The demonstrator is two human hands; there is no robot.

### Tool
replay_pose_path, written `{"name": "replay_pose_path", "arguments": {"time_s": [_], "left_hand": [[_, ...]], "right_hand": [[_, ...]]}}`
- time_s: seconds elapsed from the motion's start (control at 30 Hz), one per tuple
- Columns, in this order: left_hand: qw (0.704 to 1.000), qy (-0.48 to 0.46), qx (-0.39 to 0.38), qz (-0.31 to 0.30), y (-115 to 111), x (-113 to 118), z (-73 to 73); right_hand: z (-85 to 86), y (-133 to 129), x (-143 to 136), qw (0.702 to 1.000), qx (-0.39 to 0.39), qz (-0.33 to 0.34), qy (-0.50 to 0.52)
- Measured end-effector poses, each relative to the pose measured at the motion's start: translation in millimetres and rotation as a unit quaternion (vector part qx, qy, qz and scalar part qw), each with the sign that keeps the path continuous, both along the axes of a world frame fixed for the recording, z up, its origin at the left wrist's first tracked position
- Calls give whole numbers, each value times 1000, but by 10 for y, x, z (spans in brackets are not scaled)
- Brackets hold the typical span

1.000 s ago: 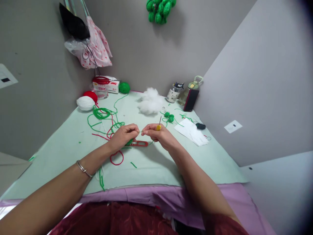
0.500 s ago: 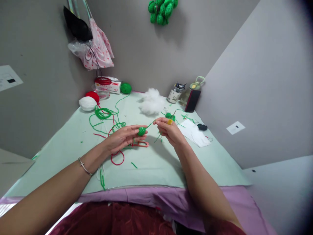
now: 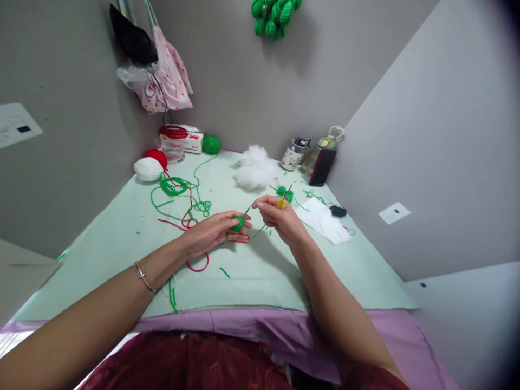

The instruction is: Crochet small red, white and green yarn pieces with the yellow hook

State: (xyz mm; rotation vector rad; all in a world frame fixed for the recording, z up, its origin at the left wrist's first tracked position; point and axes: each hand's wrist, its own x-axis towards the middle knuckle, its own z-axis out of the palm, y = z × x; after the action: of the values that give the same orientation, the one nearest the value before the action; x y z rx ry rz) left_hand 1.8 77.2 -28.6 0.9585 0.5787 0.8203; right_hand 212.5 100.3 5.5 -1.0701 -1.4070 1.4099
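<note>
My left hand [image 3: 211, 233] is closed around a small green crocheted ball [image 3: 238, 223], which shows between thumb and fingers. From the ball's top a short green yarn strand [image 3: 247, 209] runs to my right hand [image 3: 280, 218]. There the thumb and forefinger pinch its end. The same right hand also keeps hold of a crochet hook [image 3: 281, 204] with a yellow handle, its thin shaft pointing up and away. A loose green yarn tail hangs below the right fingers. Just behind that hand lie small green crocheted pieces [image 3: 285, 193].
White stuffing [image 3: 255, 169] lies at the back middle. Tangled green yarn [image 3: 174, 186] and white [image 3: 148, 170], red and green yarn balls are at the left. A pen cup [image 3: 291, 157], phone [image 3: 323, 168], bottle and white paper [image 3: 323, 221] stand or lie at the right.
My left hand has tilted and turned the ball, and its thumb now lies across it. The orange flat tool beneath is now hidden by that hand. The yarn strand stands steeper.
</note>
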Motion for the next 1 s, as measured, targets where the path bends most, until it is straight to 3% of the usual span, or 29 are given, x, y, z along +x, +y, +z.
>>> {"name": "replay_pose_path", "arguments": {"time_s": [0.27, 0.47, 0.83, 1.0], "left_hand": [[998, 28, 21, 60, 31, -25, -61], [997, 42, 16, 56, 13, 3, -106], [996, 39, -1, 85, 39, -38, -59], [989, 9, -10, 149, 164, -100, -93]], "right_hand": [[16, -37, -36, 1000, 1, 15, 1], [6, -57, -55, 999, 7, 33, -4], [3, -49, -37, 999, 27, 21, -32], [81, 37, 130, 990, 85, -79, -79]]}}
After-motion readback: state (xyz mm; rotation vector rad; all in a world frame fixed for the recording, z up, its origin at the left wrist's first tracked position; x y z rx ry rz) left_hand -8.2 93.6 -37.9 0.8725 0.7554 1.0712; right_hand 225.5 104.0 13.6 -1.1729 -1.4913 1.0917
